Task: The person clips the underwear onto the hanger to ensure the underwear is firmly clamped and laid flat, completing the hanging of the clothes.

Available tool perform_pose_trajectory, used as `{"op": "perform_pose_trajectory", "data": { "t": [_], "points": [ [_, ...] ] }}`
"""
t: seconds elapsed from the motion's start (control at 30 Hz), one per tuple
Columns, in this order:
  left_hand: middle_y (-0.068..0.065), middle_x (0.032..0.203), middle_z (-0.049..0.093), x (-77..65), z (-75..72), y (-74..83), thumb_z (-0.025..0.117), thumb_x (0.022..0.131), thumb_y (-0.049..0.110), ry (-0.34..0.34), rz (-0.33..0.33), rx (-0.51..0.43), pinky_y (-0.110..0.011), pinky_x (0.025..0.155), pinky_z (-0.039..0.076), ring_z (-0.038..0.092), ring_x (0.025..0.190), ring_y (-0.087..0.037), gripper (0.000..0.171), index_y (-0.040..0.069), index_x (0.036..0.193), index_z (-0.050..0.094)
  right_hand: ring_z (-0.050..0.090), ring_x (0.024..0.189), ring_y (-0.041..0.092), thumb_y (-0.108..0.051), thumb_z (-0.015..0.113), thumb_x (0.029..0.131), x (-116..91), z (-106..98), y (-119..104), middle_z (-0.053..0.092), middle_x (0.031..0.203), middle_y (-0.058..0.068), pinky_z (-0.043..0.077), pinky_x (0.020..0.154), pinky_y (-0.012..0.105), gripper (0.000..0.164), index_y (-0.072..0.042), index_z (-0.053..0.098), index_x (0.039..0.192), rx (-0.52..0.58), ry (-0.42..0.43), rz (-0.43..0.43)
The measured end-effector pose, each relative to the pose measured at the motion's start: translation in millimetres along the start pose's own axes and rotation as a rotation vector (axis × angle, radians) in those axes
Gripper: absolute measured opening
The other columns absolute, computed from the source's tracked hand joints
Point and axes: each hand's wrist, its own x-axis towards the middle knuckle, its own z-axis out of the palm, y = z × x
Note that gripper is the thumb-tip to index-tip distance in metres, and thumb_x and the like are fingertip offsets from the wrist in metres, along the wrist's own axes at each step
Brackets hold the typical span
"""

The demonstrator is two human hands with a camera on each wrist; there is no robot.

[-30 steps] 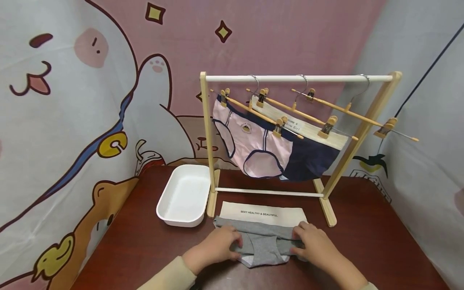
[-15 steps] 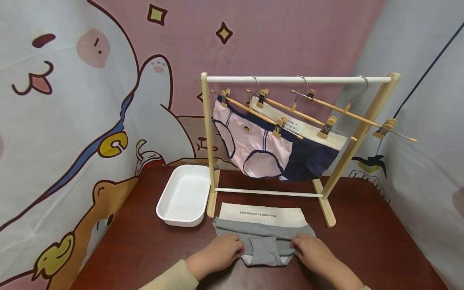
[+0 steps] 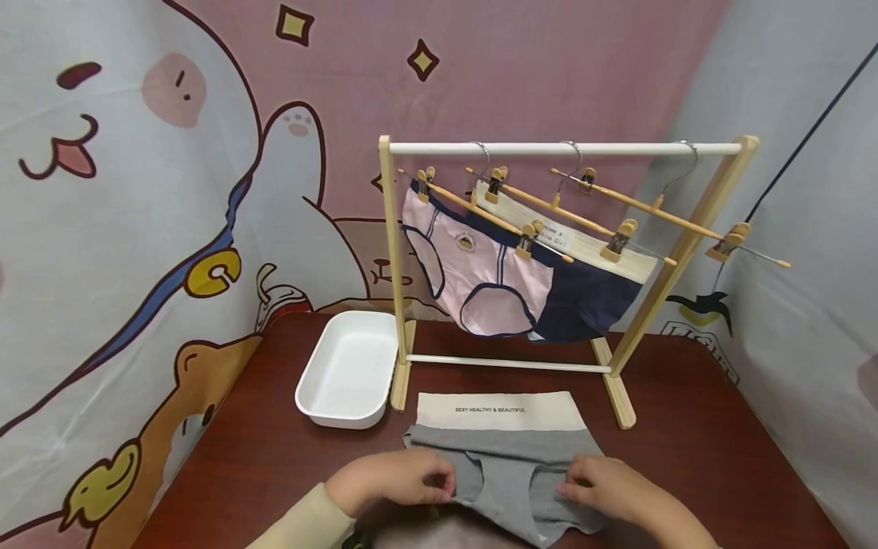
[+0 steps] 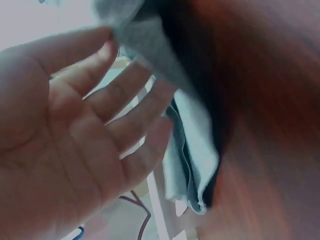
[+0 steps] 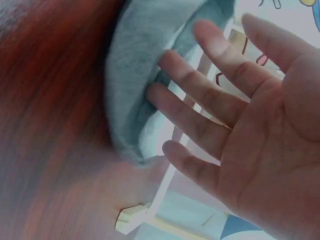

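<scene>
Grey panties (image 3: 506,479) with a cream waistband (image 3: 501,419) lettered "SEXY HEALTHY & BEAUTIFUL" lie on the table, waistband towards the rack. At their left leg opening, my left hand (image 3: 405,476) pinches the edge of the cloth between thumb and index finger; the left wrist view shows the other fingers (image 4: 135,120) loosely spread. My right hand (image 3: 607,484) is at the right leg opening. In the right wrist view its fingers (image 5: 200,95) are spread and fairly straight, fingertips at the grey fabric (image 5: 130,75), with the thumb apart from the index finger.
Behind the panties stands a small wooden rack (image 3: 501,364). Pink panties (image 3: 473,255) and navy panties (image 3: 590,297) hang there from clip hangers; a third hanger (image 3: 638,202) carries bare clips. A white basin (image 3: 346,412) stands left of the rack on the dark red table (image 3: 261,457).
The lower part of the panties has come down towards me and spread out, its crotch now reaching the bottom of the head view. The waistband has shifted slightly nearer. The right hand has loosened.
</scene>
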Motion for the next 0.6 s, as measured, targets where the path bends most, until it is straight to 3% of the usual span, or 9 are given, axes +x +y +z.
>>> {"op": "perform_pose_trajectory", "data": {
  "t": [0.07, 0.13, 0.23, 0.3, 0.37, 0.5, 0.6],
  "points": [
    [0.016, 0.077, 0.056, -1.1, 2.7, 0.9, 0.062, 0.09, 0.021, -0.059, 0.022, -0.036, -0.009, 0.069, 0.042, 0.047, 0.071, 0.008, 0.006, 0.016, 0.086, 0.064, 0.039, 0.059, -0.006, -0.036, 0.062, 0.089, 0.9, -1.8, -1.1, 0.048, 0.067, -0.02, 0.035, 0.051, 0.02, 0.022, -0.025, 0.06, 0.07, 0.028, -0.002, 0.025],
    [0.016, 0.077, 0.056, 1.6, 6.5, -0.4, 0.062, 0.091, 0.022, -0.033, 0.015, -0.055, -0.009, 0.067, 0.043, 0.047, 0.07, 0.009, 0.006, 0.017, 0.088, 0.065, 0.042, 0.06, -0.005, -0.03, 0.065, 0.088, 5.2, -3.0, -2.3, 0.052, 0.068, -0.018, 0.037, 0.051, 0.02, 0.013, -0.024, 0.063, 0.077, 0.01, 0.059, 0.059],
    [0.013, 0.086, 0.059, 10.8, 10.7, -4.9, 0.062, 0.091, 0.025, 0.15, -0.064, 0.01, -0.015, 0.07, 0.046, 0.053, 0.078, 0.003, 0.009, 0.018, 0.098, 0.064, 0.055, 0.073, 0.002, -0.02, 0.069, 0.085, 15.8, -1.4, -2.3, 0.06, 0.081, -0.013, 0.046, 0.061, 0.027, 0.004, -0.021, 0.066, 0.087, -0.097, 0.191, 0.114],
    [0.007, 0.099, 0.06, 18.9, 12.5, -7.6, 0.063, 0.091, 0.028, 0.287, -0.158, 0.108, -0.022, 0.079, 0.048, 0.056, 0.092, -0.005, 0.02, 0.018, 0.108, 0.063, 0.06, 0.089, 0.013, -0.018, 0.069, 0.084, 22.9, 1.3, -0.8, 0.063, 0.097, -0.007, 0.05, 0.072, 0.036, 0.013, -0.018, 0.066, 0.098, -0.171, 0.232, 0.145],
    [-0.001, 0.117, 0.059, 27.3, 15.1, -10.2, 0.061, 0.092, 0.033, 0.355, -0.273, 0.197, -0.033, 0.091, 0.047, 0.055, 0.11, -0.016, 0.034, 0.015, 0.121, 0.059, 0.059, 0.105, 0.026, -0.02, 0.069, 0.085, 29.4, 5.9, 2.6, 0.063, 0.112, 0.002, 0.049, 0.082, 0.047, 0.026, -0.014, 0.065, 0.109, -0.226, 0.219, 0.156],
    [-0.014, 0.143, 0.044, 41.3, 22.6, -15.7, 0.052, 0.094, 0.046, 0.306, -0.431, 0.301, -0.047, 0.104, 0.037, 0.039, 0.134, -0.032, 0.057, 0.01, 0.137, 0.048, 0.048, 0.121, 0.041, -0.03, 0.067, 0.086, 38.9, 15.6, 9.9, 0.05, 0.134, 0.018, 0.043, 0.091, 0.058, 0.048, -0.006, 0.057, 0.127, -0.266, 0.097, 0.169],
    [-0.018, 0.151, 0.032, 48.9, 27.4, -20.7, 0.048, 0.094, 0.05, 0.232, -0.495, 0.329, -0.05, 0.107, 0.034, 0.029, 0.139, -0.036, 0.065, 0.009, 0.143, 0.041, 0.038, 0.129, 0.047, -0.038, 0.066, 0.086, 44.6, 20.3, 13.1, 0.039, 0.143, 0.025, 0.038, 0.095, 0.061, 0.062, -0.003, 0.05, 0.134, -0.268, 0.025, 0.193]
  ]
}}
